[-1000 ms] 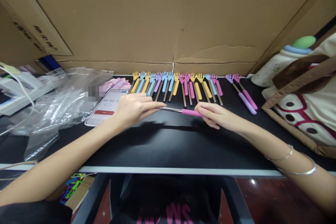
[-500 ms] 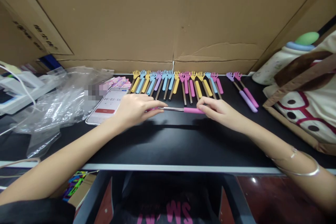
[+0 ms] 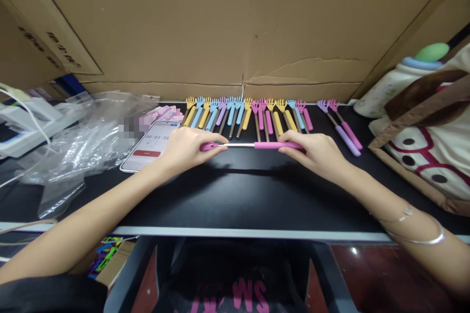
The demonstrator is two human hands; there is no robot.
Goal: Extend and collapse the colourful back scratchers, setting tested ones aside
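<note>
We have the pink scratcher (image 3: pixel 256 145) held level above the worktop (image 3: pixel 235 205), in front of the row of scratchers (image 3: pixel 247 118) along the back edge. Our left hand (image 3: pixel 189 149) pinches it, thumb against fingers, where the pink head end (image 3: pixel 208 146) meets the metal rod (image 3: pixel 238 145); our right hand (image 3: pixel 317 151) has a similar narrow pinch on the pink handle (image 3: pixel 266 145). We judge it light and stiff, the rod smooth enough to slip, the handle grippier. Its tines are hidden; if like the others', they would bend easiest, so we favour handle and neck.
</note>
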